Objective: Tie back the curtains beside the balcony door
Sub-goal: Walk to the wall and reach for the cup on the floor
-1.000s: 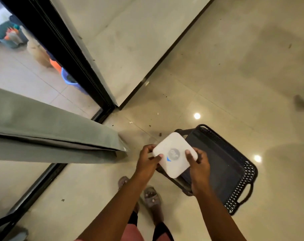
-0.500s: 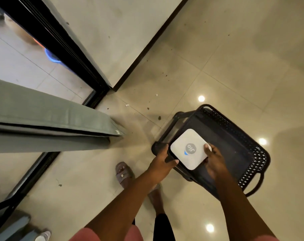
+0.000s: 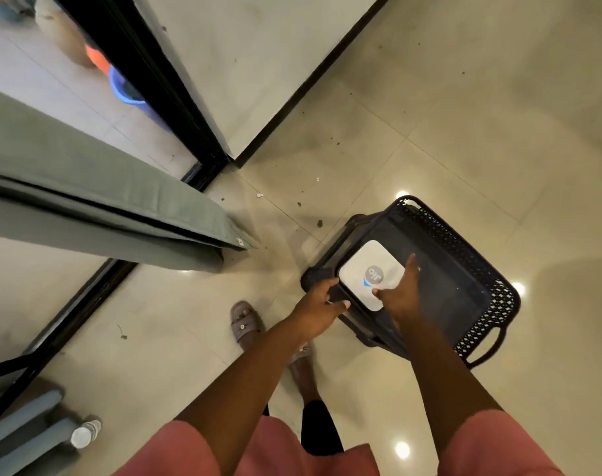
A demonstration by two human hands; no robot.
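Seen from above, looking down at a glossy tiled floor (image 3: pixel 430 115), a person in pink sleeves bends over a black perforated basket (image 3: pixel 478 269) that sits on the floor near their sandalled feet. Both hands are busy with a flat white device (image 3: pixel 368 269) bearing a round logo: the right hand (image 3: pixel 401 293) curls its fingers and thumb over the device's near edge, while the left hand (image 3: pixel 322 304) grips its near corner together with the basket's near rim, likely steadying both. The device lies low inside the basket at its near-left end — it looks as though it is being put down there, probably to free the hands. The grey-green curtain (image 3: pixel 103 201), the thing to be tied back, hangs untouched at the left, its hem close above the floor and just beside the black frame of the balcony door (image 3: pixel 162 80). No tie-back is visible. A capped bottle (image 3: pixel 85 434) stands at the lower-left corner.
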